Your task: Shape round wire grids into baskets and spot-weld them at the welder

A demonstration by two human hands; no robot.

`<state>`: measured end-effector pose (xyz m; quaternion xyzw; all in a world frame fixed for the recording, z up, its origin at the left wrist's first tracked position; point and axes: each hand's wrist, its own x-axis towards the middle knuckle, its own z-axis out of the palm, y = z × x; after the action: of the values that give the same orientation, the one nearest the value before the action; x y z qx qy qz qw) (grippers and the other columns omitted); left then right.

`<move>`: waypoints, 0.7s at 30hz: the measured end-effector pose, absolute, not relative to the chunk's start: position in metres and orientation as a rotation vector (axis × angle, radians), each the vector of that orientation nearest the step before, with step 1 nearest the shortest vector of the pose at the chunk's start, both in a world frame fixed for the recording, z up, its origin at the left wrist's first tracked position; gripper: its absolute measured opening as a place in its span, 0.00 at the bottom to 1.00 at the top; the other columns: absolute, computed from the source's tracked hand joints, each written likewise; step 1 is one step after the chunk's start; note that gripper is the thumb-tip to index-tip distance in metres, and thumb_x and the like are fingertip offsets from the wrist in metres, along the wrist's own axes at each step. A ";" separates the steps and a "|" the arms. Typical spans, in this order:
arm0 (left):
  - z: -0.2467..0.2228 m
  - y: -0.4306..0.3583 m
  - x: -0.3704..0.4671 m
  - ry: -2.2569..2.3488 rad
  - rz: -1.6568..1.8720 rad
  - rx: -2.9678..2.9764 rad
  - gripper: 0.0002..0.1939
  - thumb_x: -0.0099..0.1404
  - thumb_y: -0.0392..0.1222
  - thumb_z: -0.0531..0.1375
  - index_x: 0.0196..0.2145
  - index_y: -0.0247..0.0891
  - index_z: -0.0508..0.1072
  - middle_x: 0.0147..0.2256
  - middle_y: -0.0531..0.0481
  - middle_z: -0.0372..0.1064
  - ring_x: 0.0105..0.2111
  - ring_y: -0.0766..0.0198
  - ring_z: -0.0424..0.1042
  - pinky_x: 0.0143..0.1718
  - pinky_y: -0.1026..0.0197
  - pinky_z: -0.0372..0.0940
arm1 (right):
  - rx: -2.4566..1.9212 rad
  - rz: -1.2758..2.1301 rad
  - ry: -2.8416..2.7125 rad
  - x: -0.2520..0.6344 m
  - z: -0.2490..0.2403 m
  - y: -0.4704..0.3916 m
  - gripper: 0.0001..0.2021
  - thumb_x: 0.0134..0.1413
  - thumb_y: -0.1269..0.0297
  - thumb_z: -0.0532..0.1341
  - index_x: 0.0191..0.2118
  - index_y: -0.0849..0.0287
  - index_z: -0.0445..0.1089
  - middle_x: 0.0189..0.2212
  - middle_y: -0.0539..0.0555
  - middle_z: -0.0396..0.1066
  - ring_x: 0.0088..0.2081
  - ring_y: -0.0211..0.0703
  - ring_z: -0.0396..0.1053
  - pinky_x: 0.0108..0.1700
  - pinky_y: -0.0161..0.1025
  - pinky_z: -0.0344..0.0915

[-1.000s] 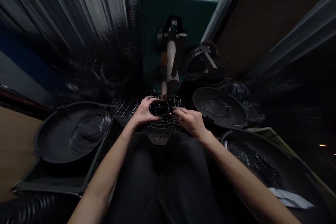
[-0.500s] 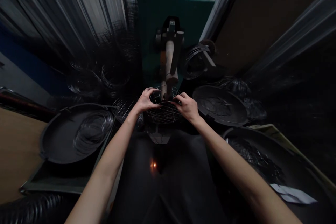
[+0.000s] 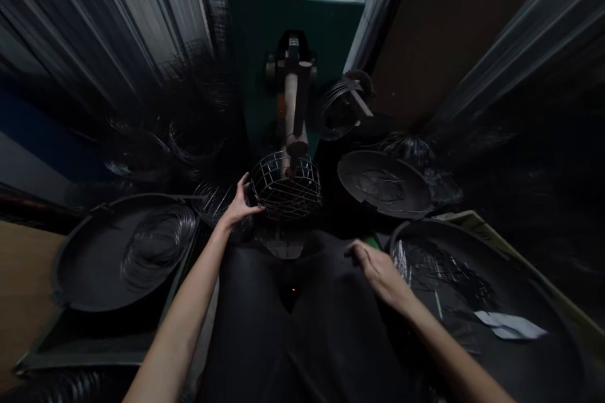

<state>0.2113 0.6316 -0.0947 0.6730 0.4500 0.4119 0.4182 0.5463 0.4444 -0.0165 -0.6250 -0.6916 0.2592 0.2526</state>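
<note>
A round wire basket (image 3: 288, 192) of crossed metal rods sits around the lower end of a spot welder's arm (image 3: 292, 107). My left hand (image 3: 239, 208) grips the basket's left side, its thumb at the lower edge and its fingers higher up. My right hand (image 3: 378, 267) is apart from the basket, above my right thigh near the large dark pan. Its fingers are pinched together. Whether a thin wire or other small piece is between them cannot be made out.
The large pan (image 3: 534, 289) at right holds short wire pieces and a white paper (image 3: 510, 325). Another pan (image 3: 350, 170) with wires lies behind it. At left, a pan (image 3: 89, 264) holds coiled wire rings (image 3: 158, 242). A green machine body (image 3: 331, 25) stands ahead.
My right hand has left the basket and moved down and right toward the large pan. My left hand has shifted to the basket's left side. A bright spark on my lap has dwindled.
</note>
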 end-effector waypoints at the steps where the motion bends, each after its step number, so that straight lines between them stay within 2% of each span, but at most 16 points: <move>1: -0.102 0.631 0.214 1.132 1.075 1.602 0.63 0.43 0.53 0.72 0.65 0.46 0.36 0.61 0.32 0.49 0.64 0.48 0.52 0.60 0.40 0.54 | -1.710 0.772 -1.879 0.551 -0.032 0.432 0.22 0.63 0.47 0.43 0.32 0.53 0.68 0.30 0.54 0.71 0.35 0.49 0.71 0.40 0.46 0.69; 5: -0.103 0.618 0.220 1.151 1.249 1.375 0.63 0.39 0.53 0.72 0.62 0.47 0.36 0.59 0.36 0.51 0.60 0.53 0.59 0.58 0.44 0.58 | -1.671 0.982 -1.819 0.573 -0.083 0.405 0.18 0.56 0.46 0.53 0.35 0.52 0.71 0.36 0.56 0.74 0.40 0.54 0.73 0.45 0.50 0.71; 7: -0.092 0.605 0.213 1.186 1.281 1.398 0.60 0.40 0.52 0.72 0.61 0.49 0.38 0.57 0.39 0.53 0.59 0.54 0.60 0.57 0.45 0.59 | -1.668 1.127 -1.713 0.580 -0.084 0.409 0.17 0.55 0.46 0.54 0.37 0.51 0.73 0.36 0.56 0.74 0.37 0.54 0.74 0.41 0.50 0.72; 10: -0.067 0.583 0.198 1.134 1.269 1.647 0.56 0.40 0.47 0.72 0.60 0.49 0.43 0.55 0.42 0.57 0.58 0.55 0.62 0.58 0.46 0.58 | -1.653 1.139 -1.589 0.566 -0.047 0.431 0.19 0.52 0.47 0.59 0.46 0.50 0.71 0.39 0.56 0.74 0.35 0.52 0.73 0.35 0.47 0.72; 12: -0.050 0.571 0.192 1.084 1.271 1.846 0.52 0.41 0.45 0.72 0.59 0.46 0.48 0.55 0.43 0.58 0.57 0.55 0.62 0.60 0.48 0.58 | -1.562 1.065 -1.633 0.540 -0.007 0.453 0.22 0.50 0.50 0.63 0.50 0.52 0.69 0.45 0.57 0.72 0.42 0.51 0.71 0.39 0.45 0.71; 13: -0.042 0.567 0.191 1.094 1.274 1.932 0.50 0.42 0.43 0.72 0.58 0.45 0.50 0.54 0.43 0.58 0.57 0.55 0.62 0.60 0.48 0.57 | -1.515 1.094 -1.669 0.525 0.012 0.465 0.22 0.50 0.50 0.63 0.48 0.54 0.71 0.43 0.57 0.72 0.41 0.50 0.71 0.39 0.42 0.70; 16: -0.021 0.561 0.194 1.212 1.221 2.140 0.43 0.43 0.42 0.71 0.55 0.43 0.58 0.54 0.44 0.59 0.57 0.54 0.61 0.60 0.49 0.58 | -1.423 1.422 -1.732 0.480 0.049 0.505 0.19 0.45 0.49 0.66 0.37 0.60 0.74 0.30 0.54 0.72 0.29 0.41 0.68 0.29 0.35 0.64; 18: -0.012 0.560 0.199 1.279 1.138 2.229 0.39 0.44 0.42 0.70 0.53 0.43 0.63 0.54 0.44 0.58 0.57 0.52 0.60 0.59 0.49 0.59 | -1.416 1.570 -1.691 0.459 0.054 0.527 0.20 0.42 0.49 0.68 0.35 0.63 0.74 0.22 0.49 0.67 0.21 0.34 0.60 0.23 0.32 0.57; 21: -0.008 0.556 0.206 1.315 1.037 2.302 0.37 0.44 0.42 0.70 0.52 0.45 0.66 0.55 0.44 0.57 0.57 0.51 0.60 0.57 0.49 0.60 | -1.404 1.566 -1.656 0.444 0.048 0.545 0.21 0.42 0.50 0.68 0.35 0.64 0.74 0.18 0.47 0.63 0.19 0.31 0.55 0.21 0.31 0.52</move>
<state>0.2058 0.5560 -0.0080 0.7999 0.4569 0.3602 0.1469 0.4437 0.5454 0.0478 -0.5103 -0.6020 0.5694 0.2301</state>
